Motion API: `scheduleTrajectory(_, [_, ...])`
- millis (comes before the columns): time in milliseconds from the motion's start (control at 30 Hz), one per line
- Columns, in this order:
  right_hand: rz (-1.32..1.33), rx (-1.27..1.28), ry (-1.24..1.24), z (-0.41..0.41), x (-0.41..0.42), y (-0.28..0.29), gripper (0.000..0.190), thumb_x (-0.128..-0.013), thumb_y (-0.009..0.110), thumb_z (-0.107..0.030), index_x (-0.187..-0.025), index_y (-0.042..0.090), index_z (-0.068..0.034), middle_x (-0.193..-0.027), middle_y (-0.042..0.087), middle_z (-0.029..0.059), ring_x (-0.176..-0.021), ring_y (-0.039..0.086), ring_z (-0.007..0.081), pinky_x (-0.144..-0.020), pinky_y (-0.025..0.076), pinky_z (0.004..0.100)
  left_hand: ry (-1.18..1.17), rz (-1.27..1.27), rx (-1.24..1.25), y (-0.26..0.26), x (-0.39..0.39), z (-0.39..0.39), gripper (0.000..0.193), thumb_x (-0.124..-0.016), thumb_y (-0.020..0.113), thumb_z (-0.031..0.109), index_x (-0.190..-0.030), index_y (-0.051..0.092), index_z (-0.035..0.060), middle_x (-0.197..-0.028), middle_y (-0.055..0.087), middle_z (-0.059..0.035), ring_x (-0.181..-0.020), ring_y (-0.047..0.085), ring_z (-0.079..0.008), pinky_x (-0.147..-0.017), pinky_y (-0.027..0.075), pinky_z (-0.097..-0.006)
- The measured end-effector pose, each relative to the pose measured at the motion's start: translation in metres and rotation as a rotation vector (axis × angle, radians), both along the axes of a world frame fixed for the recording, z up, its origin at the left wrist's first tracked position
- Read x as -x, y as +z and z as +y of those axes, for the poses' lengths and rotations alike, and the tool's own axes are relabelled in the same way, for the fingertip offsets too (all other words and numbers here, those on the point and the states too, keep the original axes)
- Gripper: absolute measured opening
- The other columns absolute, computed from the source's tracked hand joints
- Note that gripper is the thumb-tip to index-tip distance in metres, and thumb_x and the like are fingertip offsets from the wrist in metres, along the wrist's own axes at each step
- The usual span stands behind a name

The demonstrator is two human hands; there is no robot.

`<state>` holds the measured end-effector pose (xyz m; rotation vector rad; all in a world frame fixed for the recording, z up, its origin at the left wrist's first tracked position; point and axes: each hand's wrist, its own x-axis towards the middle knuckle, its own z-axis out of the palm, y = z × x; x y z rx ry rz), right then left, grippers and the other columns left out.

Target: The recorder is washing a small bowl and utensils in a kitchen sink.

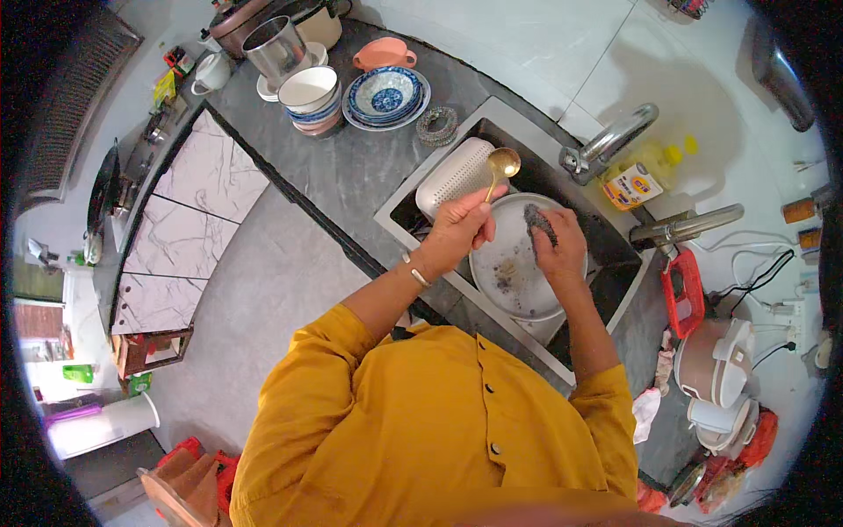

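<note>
My left hand [461,227] is closed around the handle of a gold-coloured metal spoon [506,162], its bowl raised above the sink [408,232]. In my right hand [563,247] is a dark metal scouring pad [541,225], held over a round pale pan or basin [527,290] with dark bits and brown stains in it. A pale perforated plastic basket [454,172] lies tilted in the sink, just beyond my left hand. What lies under the round vessel is mostly hidden.
Beyond the sink are a coiled metal scourer [437,126], stacked blue-patterned dishes [385,99], stacked bowls [308,92] and a coral two-handled bowl [385,54]. A faucet [609,145] overhangs the sink's far edge, near a yellow detergent bottle [635,181]. At right sit a red basket [683,296] and a rice cooker [714,362].
</note>
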<state>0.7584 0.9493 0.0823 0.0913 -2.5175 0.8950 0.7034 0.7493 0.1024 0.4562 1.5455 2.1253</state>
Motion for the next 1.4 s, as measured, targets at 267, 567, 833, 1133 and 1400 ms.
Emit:
scheduleTrajectory(267, [0.218,-0.211,0.111,-0.037,0.016,0.039,0.029,-0.068,0.062,-0.007,-0.097,0.058,-0.005,-0.098,0.054,0.0141,-0.085,0.058,0.0306,-0.067,0.051,0.0340,-0.019,0.178,0.256,-0.011,-0.008,0.011,0.027,-0.090,0.039,0.010,-0.110,0.055,0.0029,-0.057,0.051,-0.0031,-0.045,0.044,-0.0079,-0.042,0.037,-0.0235])
scheduleTrajectory(567, [0.063,-0.350,0.111,-0.027,0.013,0.000,0.025,-0.069,0.061,-0.009,-0.093,0.056,-0.005,-0.096,0.053,0.0115,-0.079,0.058,0.0286,-0.062,0.049,0.0372,0.108,0.591,0.610,-0.052,-0.023,0.026,0.025,-0.083,0.043,0.011,-0.097,0.061,0.0031,-0.051,0.050,-0.0080,-0.043,0.049,-0.0147,-0.042,0.041,-0.0318])
scheduleTrajectory(833, [0.065,-0.156,0.243,-0.027,0.017,-0.009,0.023,-0.070,0.057,-0.004,-0.093,0.056,-0.003,-0.095,0.052,0.0138,-0.076,0.056,0.0347,-0.064,0.047,0.0401,0.050,0.210,0.328,-0.080,-0.025,0.030,0.025,-0.082,0.044,0.010,-0.096,0.062,0.0005,-0.057,0.053,-0.0064,-0.045,0.049,-0.0141,-0.044,0.043,-0.0298])
scheduleTrajectory(1133, [-0.018,-0.170,0.144,-0.031,0.009,0.001,0.021,-0.068,0.059,-0.004,-0.089,0.055,-0.006,-0.091,0.053,0.0118,-0.074,0.056,0.0332,-0.063,0.047,0.0401,-0.031,0.078,0.488,-0.047,-0.028,0.026,0.026,-0.084,0.043,0.010,-0.099,0.061,-0.0018,-0.056,0.050,-0.0018,-0.045,0.044,-0.0104,-0.040,0.034,-0.0258])
scheduleTrajectory(1400, [-0.026,-0.083,-0.018,0.018,0.020,-0.014,0.024,-0.070,0.062,-0.010,-0.092,0.056,-0.003,-0.093,0.054,0.0155,-0.082,0.057,0.0346,-0.070,0.047,0.0406,0.062,0.326,0.662,-0.044,-0.020,0.024,0.026,-0.087,0.045,0.018,-0.092,0.064,0.0016,-0.058,0.057,-0.0105,-0.051,0.053,-0.0175,-0.051,0.043,-0.0304])
